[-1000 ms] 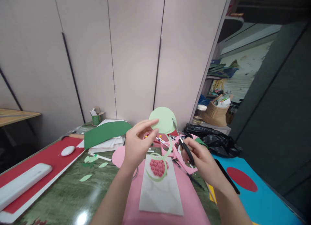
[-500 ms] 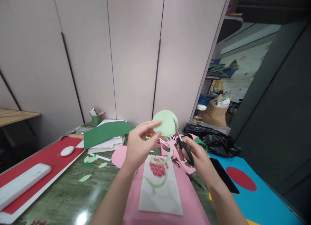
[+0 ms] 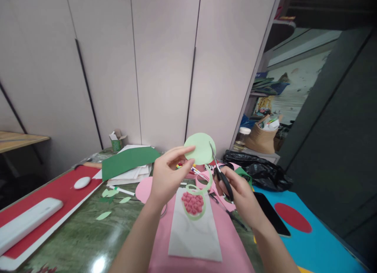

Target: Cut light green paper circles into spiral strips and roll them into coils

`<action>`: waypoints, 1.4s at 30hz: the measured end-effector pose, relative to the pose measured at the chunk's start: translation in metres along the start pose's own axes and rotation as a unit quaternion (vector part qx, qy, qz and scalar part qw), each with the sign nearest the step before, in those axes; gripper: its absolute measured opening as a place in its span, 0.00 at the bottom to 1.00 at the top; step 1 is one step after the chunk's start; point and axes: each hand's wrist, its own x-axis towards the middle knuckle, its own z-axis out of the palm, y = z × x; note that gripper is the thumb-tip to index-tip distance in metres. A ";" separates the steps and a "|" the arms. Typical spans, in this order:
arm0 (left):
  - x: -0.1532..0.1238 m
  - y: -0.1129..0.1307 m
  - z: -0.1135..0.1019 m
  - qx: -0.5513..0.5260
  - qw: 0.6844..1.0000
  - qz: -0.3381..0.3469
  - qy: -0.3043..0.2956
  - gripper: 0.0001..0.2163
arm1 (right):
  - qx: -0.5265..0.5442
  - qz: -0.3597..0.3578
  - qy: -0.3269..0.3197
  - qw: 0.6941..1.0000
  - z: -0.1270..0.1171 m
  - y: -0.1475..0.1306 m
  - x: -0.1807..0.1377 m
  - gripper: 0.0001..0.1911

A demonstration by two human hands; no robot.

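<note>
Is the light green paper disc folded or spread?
Spread: the paper disc shows its round face, no visible fold; the left hand holds its edge.

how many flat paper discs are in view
3: light green paper disc in the left hand; pink paper disc, left of that hand, partly hidden; red paper disc on the blue sheet. Others may be hidden.
</note>
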 end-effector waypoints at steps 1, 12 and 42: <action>0.000 0.001 0.000 0.002 1.000 -0.001 0.004 0.12 | 0.000 0.000 0.001 1.000 0.000 0.000 0.000 0.15; 0.000 0.000 -0.003 0.018 1.000 -0.008 0.012 0.08 | -0.008 -0.011 -0.002 1.000 -0.001 0.002 -0.001 0.13; -0.004 0.001 0.002 -0.012 1.000 -0.003 -0.012 0.13 | 0.001 -0.001 0.007 1.000 0.000 -0.001 0.000 0.11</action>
